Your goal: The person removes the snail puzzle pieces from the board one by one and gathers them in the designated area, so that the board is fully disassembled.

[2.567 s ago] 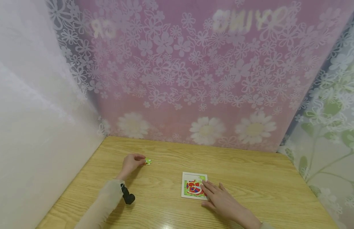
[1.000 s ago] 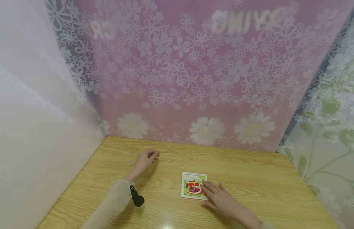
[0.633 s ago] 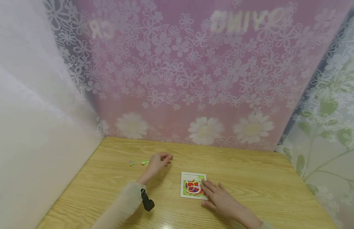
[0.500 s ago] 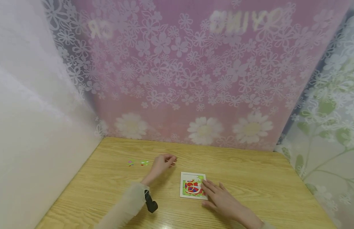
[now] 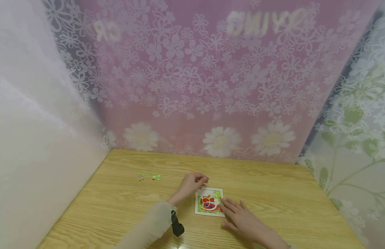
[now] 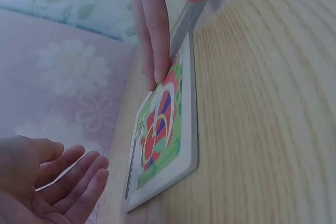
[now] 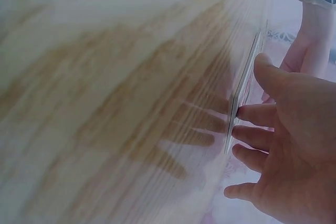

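A square jigsaw puzzle in a white frame (image 5: 196, 207) lies on the wooden table, with a red, blue and green picture and a pale bare area along its far edge. At its far left corner, my left hand (image 5: 191, 184) pinches a thin puzzle piece between thumb and fingers; in the left wrist view only a pale edge of the piece (image 6: 56, 178) shows. The straight fingertips of my right hand (image 5: 243, 221) rest at the right side of the frame, as the right wrist view also shows.
Two loose puzzle pieces lie at the back left of the table: one with a pink spot (image 5: 140, 177), one green and white (image 5: 156, 177). A pink flowered curtain (image 5: 192, 86) rises behind the table (image 5: 273, 193), with pale side walls left and right.
From the loose pieces at the back left, my left hand has carried a puzzle piece rightward to the frame's far left corner. My right hand has stayed beside the frame.
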`<state>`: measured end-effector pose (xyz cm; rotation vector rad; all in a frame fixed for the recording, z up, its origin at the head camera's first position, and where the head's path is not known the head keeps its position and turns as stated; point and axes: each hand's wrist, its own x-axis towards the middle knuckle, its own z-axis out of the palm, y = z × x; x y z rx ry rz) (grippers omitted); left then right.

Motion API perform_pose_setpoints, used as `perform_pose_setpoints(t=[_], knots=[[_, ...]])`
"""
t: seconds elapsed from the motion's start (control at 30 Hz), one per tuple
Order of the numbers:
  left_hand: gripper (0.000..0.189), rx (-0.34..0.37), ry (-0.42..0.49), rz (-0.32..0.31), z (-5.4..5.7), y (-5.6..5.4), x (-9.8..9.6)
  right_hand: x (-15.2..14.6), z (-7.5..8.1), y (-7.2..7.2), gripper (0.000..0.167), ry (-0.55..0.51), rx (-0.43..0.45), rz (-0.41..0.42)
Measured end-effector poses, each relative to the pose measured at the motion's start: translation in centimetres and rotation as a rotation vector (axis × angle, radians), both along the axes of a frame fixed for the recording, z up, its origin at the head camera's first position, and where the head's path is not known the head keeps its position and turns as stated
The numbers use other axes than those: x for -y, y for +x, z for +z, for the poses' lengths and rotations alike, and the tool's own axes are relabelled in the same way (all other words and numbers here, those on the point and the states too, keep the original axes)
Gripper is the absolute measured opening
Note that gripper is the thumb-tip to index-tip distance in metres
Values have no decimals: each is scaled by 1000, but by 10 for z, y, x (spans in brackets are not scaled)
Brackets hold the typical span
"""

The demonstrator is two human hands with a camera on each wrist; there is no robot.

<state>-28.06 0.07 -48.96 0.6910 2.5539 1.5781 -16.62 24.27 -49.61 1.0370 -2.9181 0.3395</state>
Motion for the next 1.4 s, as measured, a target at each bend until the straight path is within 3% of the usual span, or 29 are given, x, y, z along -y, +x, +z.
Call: perform_pose_setpoints(t=[0.5, 0.73, 1.4], knots=[[24, 93, -115, -66, -8, 5, -23, 0, -2, 0, 61, -2, -62, 30], [21, 48, -194, -44, -6, 8, -27, 0, -2, 0, 61, -2, -86, 36], [24, 46, -192, 1, -5, 13, -34, 3, 2, 1, 64, 31, -52, 3]])
